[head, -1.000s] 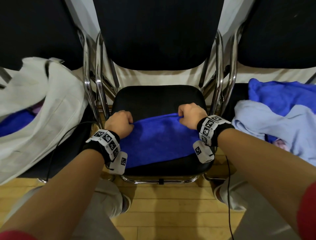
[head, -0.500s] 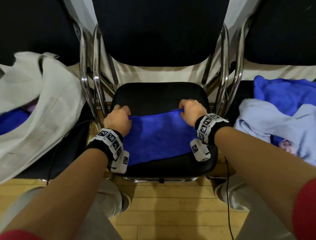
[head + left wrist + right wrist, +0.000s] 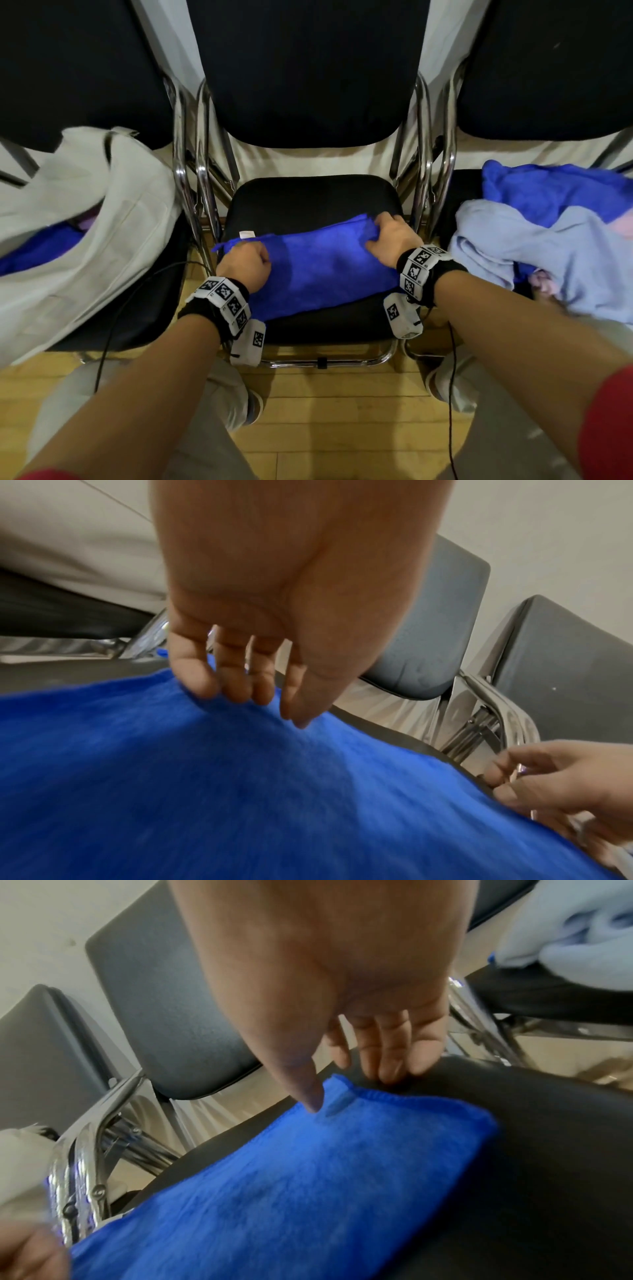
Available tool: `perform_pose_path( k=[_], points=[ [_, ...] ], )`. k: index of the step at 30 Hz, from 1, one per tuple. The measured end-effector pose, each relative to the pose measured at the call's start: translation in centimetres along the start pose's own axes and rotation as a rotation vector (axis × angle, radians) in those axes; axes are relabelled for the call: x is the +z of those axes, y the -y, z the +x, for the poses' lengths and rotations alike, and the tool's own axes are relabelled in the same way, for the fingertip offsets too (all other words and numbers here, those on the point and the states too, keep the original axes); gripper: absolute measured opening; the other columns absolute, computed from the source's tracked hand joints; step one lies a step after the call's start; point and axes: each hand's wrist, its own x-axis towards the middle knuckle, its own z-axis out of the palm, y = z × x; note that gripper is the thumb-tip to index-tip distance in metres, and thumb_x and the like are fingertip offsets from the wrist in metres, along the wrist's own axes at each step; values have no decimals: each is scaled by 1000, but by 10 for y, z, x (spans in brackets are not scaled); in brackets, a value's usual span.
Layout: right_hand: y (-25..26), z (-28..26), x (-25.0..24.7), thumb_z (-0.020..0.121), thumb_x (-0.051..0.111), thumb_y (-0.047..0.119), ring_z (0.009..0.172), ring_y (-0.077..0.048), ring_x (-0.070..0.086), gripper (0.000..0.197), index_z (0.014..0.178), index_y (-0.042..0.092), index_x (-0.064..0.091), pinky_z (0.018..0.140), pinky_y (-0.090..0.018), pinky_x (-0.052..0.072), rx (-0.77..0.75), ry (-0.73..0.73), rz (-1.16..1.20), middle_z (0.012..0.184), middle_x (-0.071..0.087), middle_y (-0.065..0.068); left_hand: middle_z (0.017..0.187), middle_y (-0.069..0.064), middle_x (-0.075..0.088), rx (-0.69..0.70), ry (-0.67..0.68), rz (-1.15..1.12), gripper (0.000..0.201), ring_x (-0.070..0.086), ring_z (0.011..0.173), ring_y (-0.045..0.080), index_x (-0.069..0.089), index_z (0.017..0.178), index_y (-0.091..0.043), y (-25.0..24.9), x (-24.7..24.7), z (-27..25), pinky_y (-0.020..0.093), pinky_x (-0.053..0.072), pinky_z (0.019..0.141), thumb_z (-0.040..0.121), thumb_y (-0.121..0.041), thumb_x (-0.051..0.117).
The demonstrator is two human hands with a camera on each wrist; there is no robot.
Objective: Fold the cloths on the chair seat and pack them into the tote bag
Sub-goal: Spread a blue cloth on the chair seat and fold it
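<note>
Two forearms are reaching forward over a wooden floor (image 3: pixel 335 411) toward the middle chair seat (image 3: pixel 308 195), where a blue cloth (image 3: pixel 318 267) is lying folded across the front half of the cushion. The left hand (image 3: pixel 245 262) is sitting on the cloth's left end with its fingers curled down; in the left wrist view the fingertips (image 3: pixel 236 688) are pressing onto the cloth's far edge, though whether they are actually pinching the fabric cannot be told. The right hand (image 3: pixel 388 240) is lying at the cloth's far right corner, its thumb (image 3: pixel 304 1093) touching the top of the blue pile and its fingers reaching just past the edge onto the black seat, so it is lying loosely spread, gripping nothing. A small white tag (image 3: pixel 246 234) is showing at the cloth's far left corner. On the chair to the left, a cream tote bag (image 3: pixel 102 219) is slumping open with blue fabric inside. On the chair to the right, a heap of cloths (image 3: pixel 541 246), pale blue and deep blue, is lying unfolded.
</note>
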Motion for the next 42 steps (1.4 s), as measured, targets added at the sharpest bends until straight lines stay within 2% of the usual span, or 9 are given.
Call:
perform_pose_path(
  k=[8,12,21,26,31,33,35,38,42],
  points=[
    [-9,-22,10,88,65,47,114,-32,59,64,132,3,51,85,-33,48,180,132,18,130,58,-16,141,13,39,-146,7,79,38,44,126,34,56,126,-24,14,14,-36,44,43,106,90,-31,63],
    [-3,-30,10,88,66,32,86,-26,59,29,104,8,60,69,-29,46,194,144,69,104,61,-11,137,15,39,-221,-48,41,41,44,122,37,55,127,-22,21,19,-51,43,42,105,89,-33,64],
    [-23,-45,-3,75,75,20,69,-26,60,23,85,-1,70,61,-33,50,306,52,398,76,62,-10,133,15,40,-275,21,-80,32,58,104,34,55,121,-16,16,25,-68,41,52,91,91,-17,62],
    [-46,-49,-9,73,81,16,80,-24,59,32,100,4,69,44,-26,48,380,165,393,93,63,-10,128,15,51,-248,32,-138,31,57,109,30,61,119,-15,5,36,-77,37,48,96,88,-10,64],
    [-62,-45,-3,60,82,5,96,-38,67,28,84,3,67,84,-51,58,510,231,584,104,67,-22,128,13,52,-232,38,-163,28,59,107,30,63,115,-18,5,37,-85,37,50,93,88,-10,63],
    [-73,-34,8,57,83,9,105,-44,66,44,98,2,67,92,-59,52,577,248,701,111,67,-22,125,11,51,-228,28,-190,24,59,100,26,62,110,-20,5,35,-86,34,48,84,88,-12,63],
    [-78,-28,17,58,85,19,106,-41,65,62,115,5,65,94,-60,51,597,254,786,115,68,-20,120,8,54,-203,-4,-271,16,58,94,22,60,98,-24,4,32,-85,32,47,80,87,-14,64],
    [-64,-37,12,81,74,15,107,-40,65,44,122,3,64,96,-55,51,582,206,906,119,65,-25,106,6,64,-157,-7,-492,12,62,94,23,62,90,-23,-1,30,-83,35,52,84,86,-13,65],
    [-22,-63,-9,85,63,3,68,-30,60,1,85,3,63,70,-42,54,508,173,983,80,63,-19,91,10,63,-169,74,-869,8,61,73,21,62,96,-13,-12,30,-83,32,51,61,92,-6,60]
  ],
)
